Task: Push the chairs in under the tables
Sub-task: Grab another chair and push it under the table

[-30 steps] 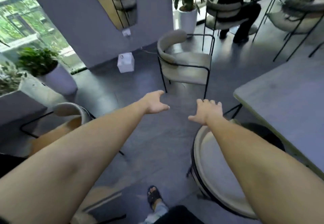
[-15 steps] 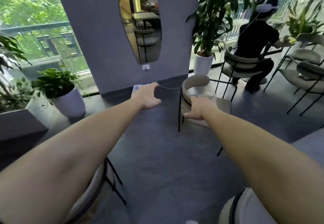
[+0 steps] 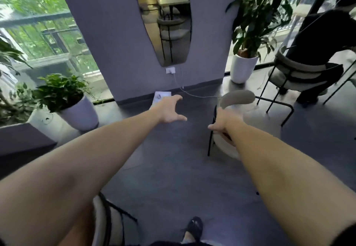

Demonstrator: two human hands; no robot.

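A beige chair with a curved backrest and thin black legs stands alone on the dark floor, right of centre. My right hand stretches out in front of its near side, fingers spread, and overlaps the seat edge; whether it touches is unclear. My left hand is held out open over bare floor, to the left of the chair and apart from it. Part of a second beige chair shows at the bottom left, under my left arm. No table is in sight.
A grey pillar with a mirror stands ahead, a white box and cable at its foot. White plant pots stand at left and right. A person in black sits on a chair at far right.
The view has lifted from the floor and table toward the pillar. Both arms stay outstretched, and the beige chair is now nearer, just beyond my right hand.
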